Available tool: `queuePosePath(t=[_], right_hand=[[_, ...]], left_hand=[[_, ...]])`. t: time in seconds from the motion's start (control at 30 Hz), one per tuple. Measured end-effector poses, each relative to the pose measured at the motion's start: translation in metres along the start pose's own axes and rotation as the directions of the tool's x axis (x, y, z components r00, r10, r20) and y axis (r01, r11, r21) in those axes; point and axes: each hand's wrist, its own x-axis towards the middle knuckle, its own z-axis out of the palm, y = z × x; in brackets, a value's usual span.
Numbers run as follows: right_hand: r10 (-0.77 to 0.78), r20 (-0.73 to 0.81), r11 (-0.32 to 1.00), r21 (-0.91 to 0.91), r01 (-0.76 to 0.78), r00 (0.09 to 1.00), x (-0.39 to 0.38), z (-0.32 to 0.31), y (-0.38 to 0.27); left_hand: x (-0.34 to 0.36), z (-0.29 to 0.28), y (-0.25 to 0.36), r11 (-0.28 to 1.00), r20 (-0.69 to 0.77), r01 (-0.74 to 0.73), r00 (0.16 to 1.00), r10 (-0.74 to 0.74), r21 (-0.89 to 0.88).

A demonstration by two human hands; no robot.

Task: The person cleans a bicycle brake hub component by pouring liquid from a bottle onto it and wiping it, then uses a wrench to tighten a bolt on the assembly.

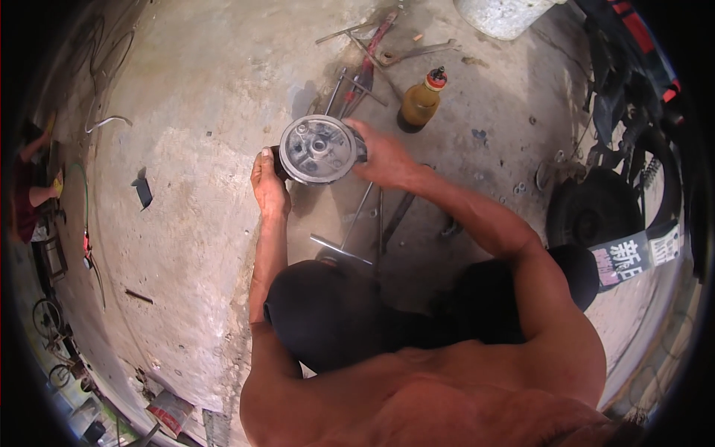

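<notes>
I see left hand [270, 186] and right hand [383, 155] gripping round metal part [320, 160] from opposite sides, above concrete floor [194, 216]; amber bottle [421, 104] stands beyond right hand.

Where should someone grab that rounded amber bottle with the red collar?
Probably around the wide body of the rounded amber bottle, below its red collar, coming from the right: slim metal rods lie to its left, and the swelling body offers more to grasp than the narrow black tip.
</notes>
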Motion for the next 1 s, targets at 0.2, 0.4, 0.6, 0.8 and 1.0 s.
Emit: queuePosePath(t=[0.2, 0.4, 0.6, 0.8, 1.0], right_hand=[[-0.033, 0.025, 0.972, -0.23, 0.038, 0.999, 0.004, -0.018, -0.013], [-0.028, 0.159, 0.985, 0.175, 0.0, 0.987, -0.01, -0.019, -0.035], [0.084, 0.555, 0.265, 0.788, -0.555, 0.828, 0.006, -0.011, -0.031], [-0.085, 0.4, 0.581, 0.764, -0.281, 0.912, -0.004, 0.002, -0.024], [-0.28, 0.21, 0.842, 0.522, 0.135, 0.937, -0.01, 0.008, -0.033]], left_hand=[[-0.025, 0.0, 0.009, 0.979, 0.087, -0.08, 0.994, 0.065, 0.187], [-0.013, -0.014, -0.008, 0.974, 0.113, -0.006, 0.993, 0.032, -0.228], [-0.01, -0.013, 0.001, 0.907, 0.253, 0.034, 0.964, 0.081, -0.42], [-0.011, -0.008, 0.007, 0.921, 0.361, -0.019, 0.916, 0.172, -0.39], [-0.008, -0.003, -0.004, 0.828, 0.413, 0.111, 0.898, 0.154, -0.55]])
